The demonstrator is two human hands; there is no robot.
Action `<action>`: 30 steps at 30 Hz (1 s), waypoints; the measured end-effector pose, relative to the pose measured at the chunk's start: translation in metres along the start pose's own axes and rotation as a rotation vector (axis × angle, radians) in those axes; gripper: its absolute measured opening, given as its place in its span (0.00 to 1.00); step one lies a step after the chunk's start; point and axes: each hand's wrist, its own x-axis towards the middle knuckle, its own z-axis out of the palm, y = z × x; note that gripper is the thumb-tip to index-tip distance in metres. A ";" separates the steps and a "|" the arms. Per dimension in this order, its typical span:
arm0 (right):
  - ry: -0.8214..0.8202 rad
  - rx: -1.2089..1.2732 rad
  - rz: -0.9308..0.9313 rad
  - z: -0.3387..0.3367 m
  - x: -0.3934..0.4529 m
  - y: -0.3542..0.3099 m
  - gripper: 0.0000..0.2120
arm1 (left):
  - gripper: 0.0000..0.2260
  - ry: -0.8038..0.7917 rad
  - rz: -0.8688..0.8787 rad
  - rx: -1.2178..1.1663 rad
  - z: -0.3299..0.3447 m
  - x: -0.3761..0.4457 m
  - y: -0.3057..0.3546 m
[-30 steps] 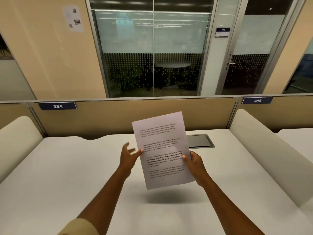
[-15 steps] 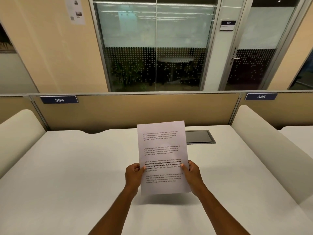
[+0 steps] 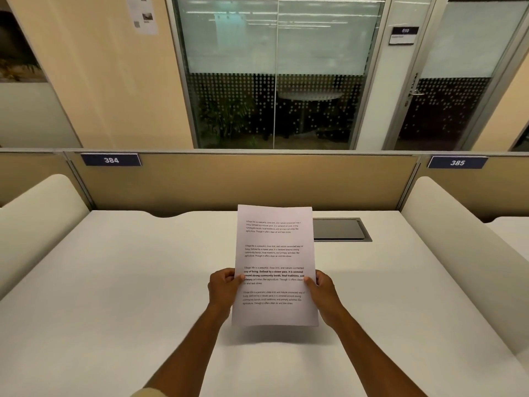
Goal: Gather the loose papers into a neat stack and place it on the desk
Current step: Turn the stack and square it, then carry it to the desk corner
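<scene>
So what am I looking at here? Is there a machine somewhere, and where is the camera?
No machine: these are a person's two bare arms. The camera sits on the person's head and looks forward and down, so you see what they see. The left hand and the right hand each pinch a side edge of a printed stack of papers, held upright just above the white desk. Set into the desk beside the papers is a dark cable hatch. Behind stands a tan divider with the number plate 384.
</scene>
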 end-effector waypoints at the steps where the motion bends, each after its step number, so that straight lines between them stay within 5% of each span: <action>1: -0.010 -0.006 0.002 0.001 0.002 0.000 0.09 | 0.04 0.011 -0.002 0.003 0.000 0.001 -0.001; 14: -0.158 -0.089 -0.024 0.011 0.019 0.007 0.08 | 0.02 0.130 -0.010 0.045 -0.022 -0.001 -0.011; 30: -0.264 -0.098 0.014 0.129 0.014 -0.016 0.07 | 0.04 0.251 -0.062 0.103 -0.143 0.031 -0.022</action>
